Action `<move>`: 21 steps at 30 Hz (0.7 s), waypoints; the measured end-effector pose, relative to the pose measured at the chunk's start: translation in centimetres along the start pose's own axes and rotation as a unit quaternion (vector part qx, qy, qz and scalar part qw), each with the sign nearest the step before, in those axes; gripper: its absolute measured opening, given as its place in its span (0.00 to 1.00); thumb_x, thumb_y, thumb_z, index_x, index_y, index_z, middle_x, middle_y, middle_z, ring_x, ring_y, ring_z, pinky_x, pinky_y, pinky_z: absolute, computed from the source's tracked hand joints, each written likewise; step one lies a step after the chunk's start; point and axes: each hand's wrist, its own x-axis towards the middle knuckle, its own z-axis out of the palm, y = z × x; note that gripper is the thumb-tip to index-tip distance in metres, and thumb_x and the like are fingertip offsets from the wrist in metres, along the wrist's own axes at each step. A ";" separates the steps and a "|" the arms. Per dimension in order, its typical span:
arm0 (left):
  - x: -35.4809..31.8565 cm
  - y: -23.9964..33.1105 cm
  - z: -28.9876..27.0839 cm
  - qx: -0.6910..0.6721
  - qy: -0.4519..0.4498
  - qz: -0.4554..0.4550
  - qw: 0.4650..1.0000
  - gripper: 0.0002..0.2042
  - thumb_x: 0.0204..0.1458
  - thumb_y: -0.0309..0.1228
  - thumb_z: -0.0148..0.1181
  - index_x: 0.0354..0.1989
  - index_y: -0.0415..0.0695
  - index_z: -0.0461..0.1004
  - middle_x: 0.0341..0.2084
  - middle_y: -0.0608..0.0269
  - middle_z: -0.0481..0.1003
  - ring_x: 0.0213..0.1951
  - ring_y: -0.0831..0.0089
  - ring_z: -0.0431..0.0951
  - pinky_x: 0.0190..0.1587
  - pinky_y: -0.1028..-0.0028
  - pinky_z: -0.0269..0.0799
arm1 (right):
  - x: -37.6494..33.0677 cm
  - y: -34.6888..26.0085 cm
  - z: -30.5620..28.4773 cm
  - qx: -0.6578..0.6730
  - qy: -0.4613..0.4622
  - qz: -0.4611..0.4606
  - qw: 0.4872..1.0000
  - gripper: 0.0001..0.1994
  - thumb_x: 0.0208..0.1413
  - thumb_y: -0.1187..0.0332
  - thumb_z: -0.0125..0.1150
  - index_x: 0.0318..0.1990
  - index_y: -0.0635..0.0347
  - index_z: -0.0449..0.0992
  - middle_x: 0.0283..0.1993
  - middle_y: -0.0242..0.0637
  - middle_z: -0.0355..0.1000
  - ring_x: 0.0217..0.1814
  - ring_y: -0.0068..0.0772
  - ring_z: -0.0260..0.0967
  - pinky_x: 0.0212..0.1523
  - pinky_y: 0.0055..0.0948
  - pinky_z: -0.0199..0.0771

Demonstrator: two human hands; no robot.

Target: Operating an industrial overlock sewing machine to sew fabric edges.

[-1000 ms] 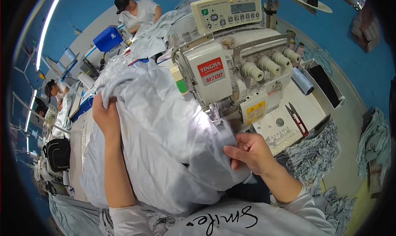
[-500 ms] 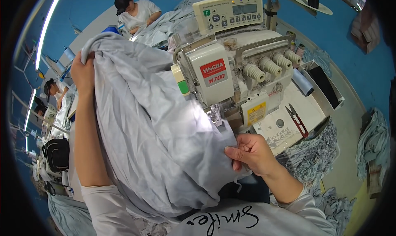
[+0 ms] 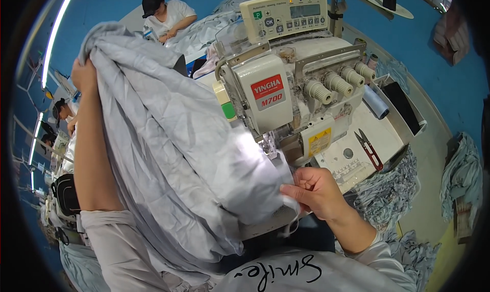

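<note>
A large piece of pale grey-blue fabric (image 3: 163, 123) hangs in folds between my hands and passes beside the lit needle area of a white overlock sewing machine (image 3: 270, 95). At the upper left, my left hand (image 3: 84, 76) grips the raised far part of the cloth; most of its fingers are hidden behind the folds. My right hand (image 3: 315, 192) pinches the fabric's edge between thumb and fingers, just in front of the presser foot. A thin thread or strip dangles below that pinch.
Red-handled thread snips (image 3: 369, 150) lie on the machine's bed, near a blue thread cone (image 3: 376, 103) in a tray. Crumpled patterned cloth (image 3: 388, 190) is heaped at the right. Beyond the machine, a person in a dark cap (image 3: 168, 16) handles more fabric.
My left hand has moved left and upward, pulling the fabric with it. The cloth's lower edge has lifted, baring the table edge near my lap. My right hand has barely shifted.
</note>
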 end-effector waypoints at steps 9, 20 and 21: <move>-24.8 -14.0 5.2 0.052 -0.140 -0.008 0.989 0.25 0.45 0.40 0.63 0.48 0.34 0.71 0.42 0.40 0.72 0.50 0.45 0.69 0.54 0.58 0.61 | -1.1 -0.2 1.2 0.005 -0.033 -0.001 0.999 0.10 0.55 0.67 0.61 0.29 0.63 0.70 0.19 0.26 0.68 0.16 0.11 0.60 0.15 0.12 0.57; -25.3 21.5 -22.1 -0.432 -0.491 0.327 0.682 0.19 0.43 0.31 0.64 0.46 0.42 0.73 0.47 0.60 0.72 0.49 0.62 0.72 0.50 0.67 0.66 | -4.5 1.4 0.0 -0.401 0.162 -0.307 0.848 0.09 0.48 0.72 0.65 0.36 0.66 0.75 0.20 0.28 0.67 0.16 0.16 0.60 0.17 0.18 0.61; -26.2 22.4 -23.4 -0.410 -0.470 0.431 0.652 0.22 0.42 0.31 0.64 0.49 0.44 0.72 0.51 0.60 0.70 0.53 0.61 0.69 0.52 0.65 0.66 | -4.6 1.2 0.2 -0.491 0.144 -0.420 0.749 0.10 0.44 0.71 0.68 0.35 0.64 0.76 0.20 0.29 0.66 0.16 0.19 0.61 0.17 0.19 0.61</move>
